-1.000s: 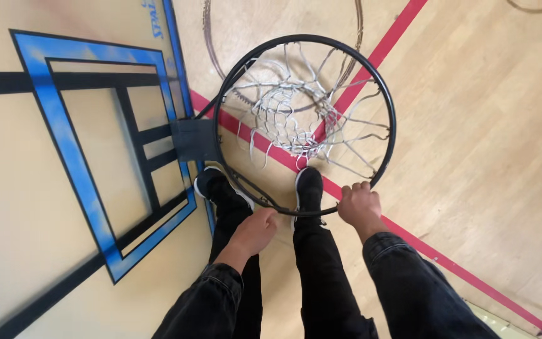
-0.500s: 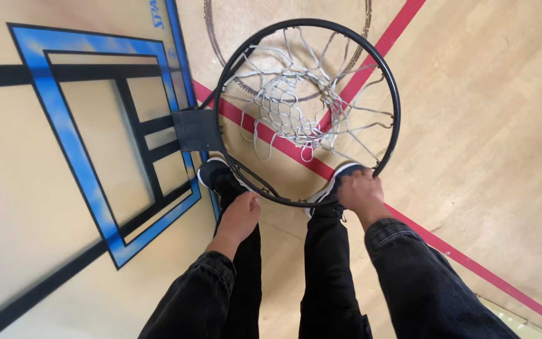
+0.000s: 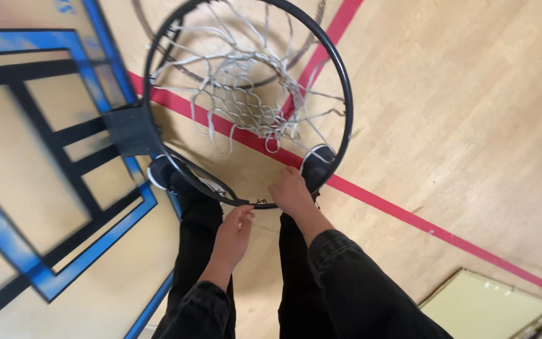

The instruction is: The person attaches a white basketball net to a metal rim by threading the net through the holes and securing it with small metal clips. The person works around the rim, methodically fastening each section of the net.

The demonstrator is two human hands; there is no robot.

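Observation:
I look down through a black basketball rim (image 3: 345, 94) with a white net (image 3: 252, 94) hanging inside it. My right hand (image 3: 293, 191) rests over the near edge of the rim, fingers curled on it. My left hand (image 3: 233, 235) is just below that edge, its fingertips touching the rim where the net hooks on. Whether those fingers pinch anything is unclear. Both arms wear dark sleeves. My legs in black trousers and my black shoes (image 3: 318, 163) show far below on the floor.
A backboard (image 3: 45, 125) with blue and black lines fills the left, joined to the rim by a dark bracket (image 3: 132, 130). Below lies a wooden gym floor with a red line (image 3: 409, 213). A pale green panel (image 3: 484, 307) lies at the bottom right.
The view has come closer to the rim. My left hand has risen from below the rim until its fingertips touch the near edge. My right hand has stayed on the rim.

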